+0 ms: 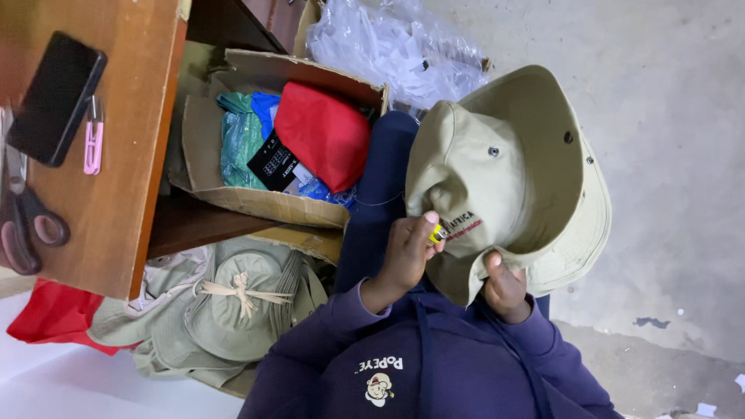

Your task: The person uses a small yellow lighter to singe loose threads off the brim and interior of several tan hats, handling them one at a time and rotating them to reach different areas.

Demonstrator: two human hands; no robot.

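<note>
Hat: your khaki bucket hat (504, 171) is held up over your lap, crown toward the desk, brim toward the concrete floor (667, 155).
Left hand: your left hand (407, 252) is closed around a small yellow lighter (437, 233), pressed against the hat's embroidered side.
Right hand: your right hand (504, 287) pinches the hat's lower edge, thumb on the fabric.
Nearby: a cardboard box (256, 202) of cloth sits beside the wooden desk (116, 171); more hats (233, 310) lie below it.

A khaki hat (504, 171) with red-and-black embroidery, a yellow lighter (437, 233), navy sleeves, pink snips (93, 138).
</note>
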